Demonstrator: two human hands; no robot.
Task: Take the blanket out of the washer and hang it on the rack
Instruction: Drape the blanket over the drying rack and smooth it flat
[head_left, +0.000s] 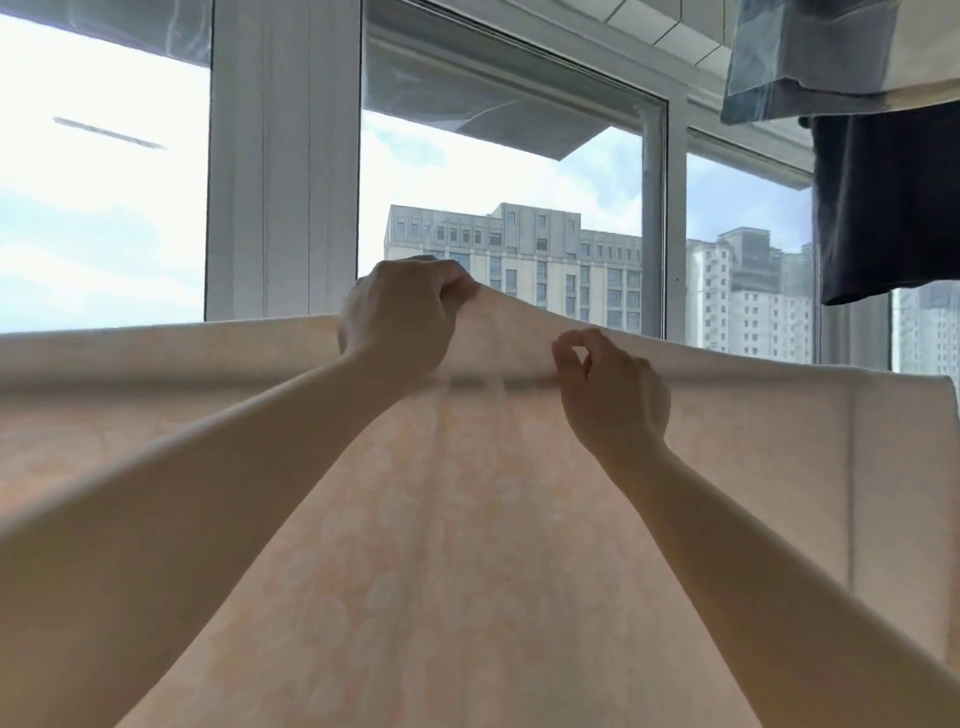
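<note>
A pale peach blanket (727, 467) with a faint floral pattern hangs spread wide across the lower half of the view, draped over a rail whose dark line shows through the cloth near the middle. My left hand (400, 317) grips the blanket's top fold and lifts it into a small peak. My right hand (613, 389) is just to the right and lower, in front of the cloth, with thumb and forefinger curled toward each other. Whether they pinch the fabric is unclear. The washer is out of view.
Large windows with white frames (283, 166) stand right behind the blanket, with tall buildings outside. At the upper right hang a dark garment (883, 208) and a blue-and-white patterned cloth (810, 57).
</note>
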